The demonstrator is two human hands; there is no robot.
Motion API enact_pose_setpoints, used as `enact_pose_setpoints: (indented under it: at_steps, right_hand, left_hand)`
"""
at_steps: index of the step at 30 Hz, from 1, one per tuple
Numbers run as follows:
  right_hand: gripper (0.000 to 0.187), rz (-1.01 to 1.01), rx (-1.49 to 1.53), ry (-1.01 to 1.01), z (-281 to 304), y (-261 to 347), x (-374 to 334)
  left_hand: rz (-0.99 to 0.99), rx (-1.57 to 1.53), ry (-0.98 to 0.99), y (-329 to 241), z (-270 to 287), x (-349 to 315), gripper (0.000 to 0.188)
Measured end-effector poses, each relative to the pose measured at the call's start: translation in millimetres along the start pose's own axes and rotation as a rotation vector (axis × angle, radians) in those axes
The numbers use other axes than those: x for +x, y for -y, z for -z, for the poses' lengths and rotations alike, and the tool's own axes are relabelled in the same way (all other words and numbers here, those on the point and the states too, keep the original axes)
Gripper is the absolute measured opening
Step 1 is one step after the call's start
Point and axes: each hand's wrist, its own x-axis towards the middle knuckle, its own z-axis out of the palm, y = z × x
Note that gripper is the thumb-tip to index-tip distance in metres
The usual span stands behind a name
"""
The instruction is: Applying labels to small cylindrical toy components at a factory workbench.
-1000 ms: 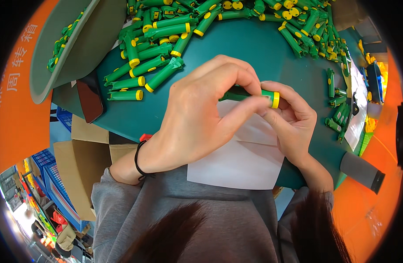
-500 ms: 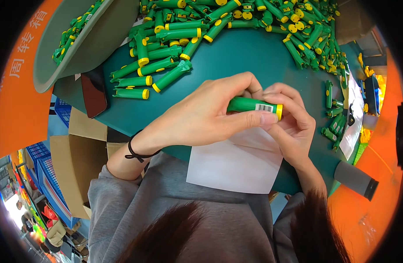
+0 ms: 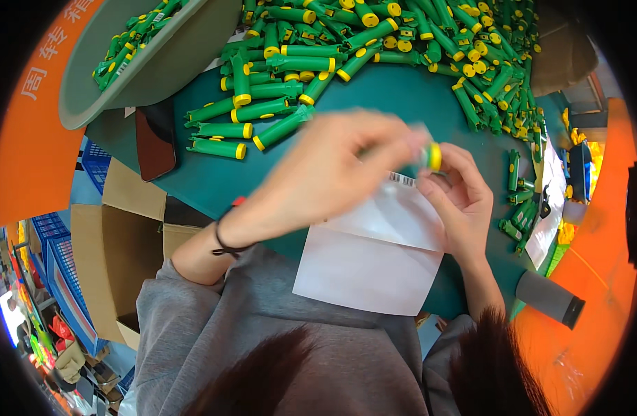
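Note:
My left hand (image 3: 332,177) and my right hand (image 3: 460,197) meet over a teal table (image 3: 408,104), both closed around one green tube with a yellow cap (image 3: 433,157). Only the yellow cap end shows; my left fingers hide the rest, and the hand is blurred. Under the hands lies a white sheet of backing paper (image 3: 374,260) with a small barcode sticker (image 3: 402,179) at its top edge. A large pile of the same green tubes (image 3: 346,41) covers the far side of the table.
A grey round tray (image 3: 152,69) with several green tubes sits at the far left. More tubes (image 3: 516,208) lie along the right edge beside white sheets. A grey cylinder (image 3: 547,298) lies at the lower right. Cardboard boxes (image 3: 114,249) and blue crates stand below left.
Both hands have kept hold of the tube and turned it; its green body was visible before and now only the yellow cap shows. My left hand is moving, blurred.

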Motion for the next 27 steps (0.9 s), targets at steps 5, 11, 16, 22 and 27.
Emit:
enact_pose_setpoints:
  at_steps: [5,11,16,22,27]
  right_hand:
    - [0.040,0.100,-0.912,0.185,16,5,6]
    - [0.035,-0.034,-0.812,0.219,17,-13,7]
    - [0.033,-0.115,-0.585,0.116,18,-16,3]
    - [0.031,-0.160,-0.527,0.094,18,-16,4]
    - [0.029,-0.134,-0.538,0.100,17,-19,8]
  left_hand:
    - [-0.119,0.534,-1.040,-15,120,4,0.034]
    - [-0.384,0.840,-0.097,18,23,-14,0.035]
    - [-0.443,0.810,0.012,54,-32,-23,0.042]
    - [-0.599,0.855,-0.016,57,-33,-23,0.036]
    - [-0.644,0.831,-0.025,63,-31,-20,0.037]
